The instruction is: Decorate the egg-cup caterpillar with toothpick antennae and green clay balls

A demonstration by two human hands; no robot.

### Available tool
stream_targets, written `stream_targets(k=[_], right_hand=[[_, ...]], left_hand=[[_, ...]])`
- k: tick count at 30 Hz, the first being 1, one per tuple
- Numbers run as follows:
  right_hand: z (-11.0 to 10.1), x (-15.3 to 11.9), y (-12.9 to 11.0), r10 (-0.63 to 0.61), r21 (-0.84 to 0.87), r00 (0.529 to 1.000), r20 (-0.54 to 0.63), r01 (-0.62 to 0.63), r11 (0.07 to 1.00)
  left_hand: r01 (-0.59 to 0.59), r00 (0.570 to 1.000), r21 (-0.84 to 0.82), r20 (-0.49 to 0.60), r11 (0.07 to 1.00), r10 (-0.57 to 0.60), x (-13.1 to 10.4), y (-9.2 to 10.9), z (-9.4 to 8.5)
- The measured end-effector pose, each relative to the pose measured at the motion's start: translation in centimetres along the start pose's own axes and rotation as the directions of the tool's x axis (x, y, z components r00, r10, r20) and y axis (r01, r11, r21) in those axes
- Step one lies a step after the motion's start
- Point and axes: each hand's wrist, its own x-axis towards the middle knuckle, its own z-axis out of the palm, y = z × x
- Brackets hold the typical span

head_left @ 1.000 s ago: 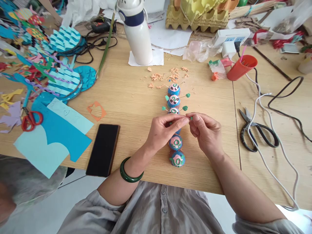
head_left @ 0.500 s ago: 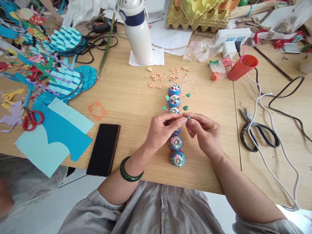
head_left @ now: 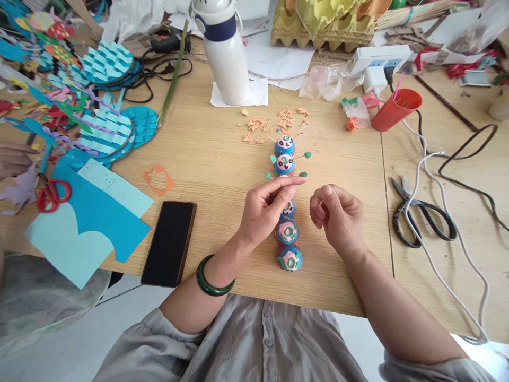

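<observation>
Here we are at the row of blue domes point(head_left: 287, 231), running away from the person across the wooden table, pink patches on top, and green rings on them shaped like a letter O! Right hand point(head_left: 336, 215), just to the row's right: thumb and forefinger pinched on a tiny green bit point(head_left: 319, 196). Left hand point(head_left: 264, 209) hovers over the row's middle, hiding part of one dome, forefinger stretched out, thumb lying close along it; whether anything sits between them, I cannot tell. The two hands are apart. Green blobs on thin sticks poke out either side of the farther domes.

Now the lettering hunt! Beyond the row and right, the power strip point(head_left: 379, 57) shows blue panels, any marks too small to read. Well left of the row, a pale blue paper strip point(head_left: 115, 183) carries thin drawn lines, too faint to make out. Nearer on that side, a phone point(head_left: 169, 244), screen dark. Beyond the row, orange shavings point(head_left: 257, 124), then a white bottle point(head_left: 228, 69) with a plain navy band.
</observation>
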Motion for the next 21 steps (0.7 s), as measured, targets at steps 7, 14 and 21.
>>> stream_targets(k=[7, 14, 21], right_hand=[[0.0, 0.0, 0.2, 0.032, -0.030, 0.998, 0.049, -0.031, 0.999], [0.3, -0.2, 0.6, 0.024, -0.066, 0.998, 0.052, -0.021, 0.998], [0.3, -0.2, 0.7, 0.029, -0.040, 0.994, 0.101, -0.025, 0.999]], left_hand=[[-0.099, 0.994, 0.136, 0.049, 0.986, 0.093, -0.2, 0.3, 0.2], [-0.156, 0.986, 0.193, 0.086, 0.969, 0.142, 0.1, -0.6, 0.4], [-0.297, 0.954, 0.286, 0.042, 0.911, 0.297, 0.2, -0.6, 0.4]])
